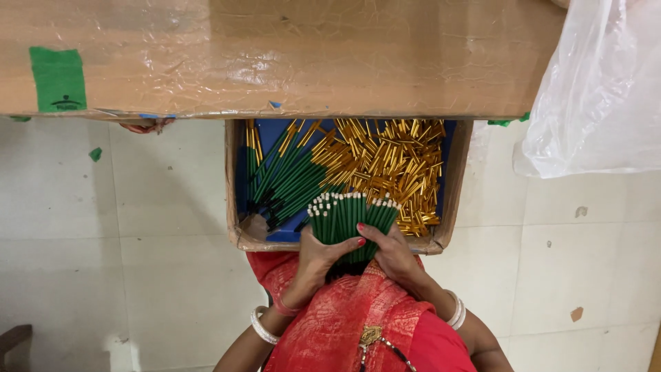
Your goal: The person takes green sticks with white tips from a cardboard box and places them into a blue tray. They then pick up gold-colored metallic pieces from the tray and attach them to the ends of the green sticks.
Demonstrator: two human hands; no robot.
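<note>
The left hand and the right hand are wrapped together around a fat bunch of thin green pencils with pale tips. Both hands squeeze the bunch from its two sides, low down, so the fingers are closed tight on it and the tips fan out at the top. The bunch stands almost straight up, just above the near wall of a shallow brown cardboard box with a blue bottom. Inside the box, on the left, more loose green pencils lie in a slanted heap. On the right side of the box there is a big pile of small shiny gold metal tubes. The far part of the box is tucked under a brown table top covered in clear wrinkly plastic. A clear plastic bag hangs at the right. The floor is made of pale tiles. The person wears red cloth and white bangles on the wrists.
</note>
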